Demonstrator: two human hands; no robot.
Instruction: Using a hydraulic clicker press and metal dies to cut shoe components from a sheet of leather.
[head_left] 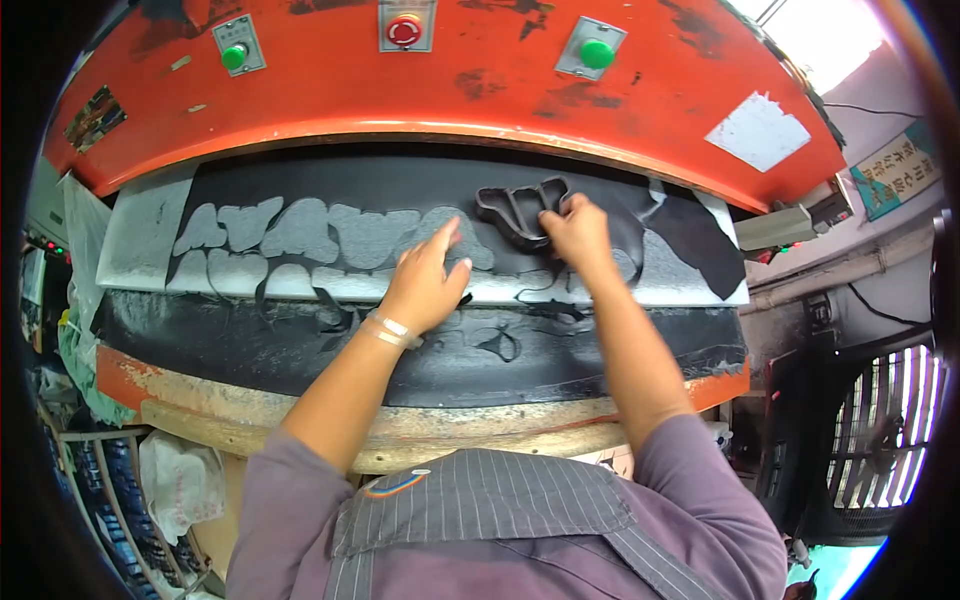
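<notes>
My right hand (581, 232) grips the right side of a dark metal cutting die (512, 232) with a curved outline and inner crossbars. The die stands on a black sheet (330, 178) of material that lies over a pale board. Left of the die, my left hand (418, 285) hovers over or rests on the sheet, fingers spread, holding nothing I can see. Around it run two rows of cut-out openings (300, 230), the grey surface beneath showing through. A wristband (390, 330) circles my left wrist.
An orange press beam (300, 105) spans the back, with green buttons (597, 54) and a red button (404, 31). Nearer me, black scraps (502, 343) lie on a dark ledge, edged by a worn wooden rail (470, 460). A black fan (880, 430) stands at right.
</notes>
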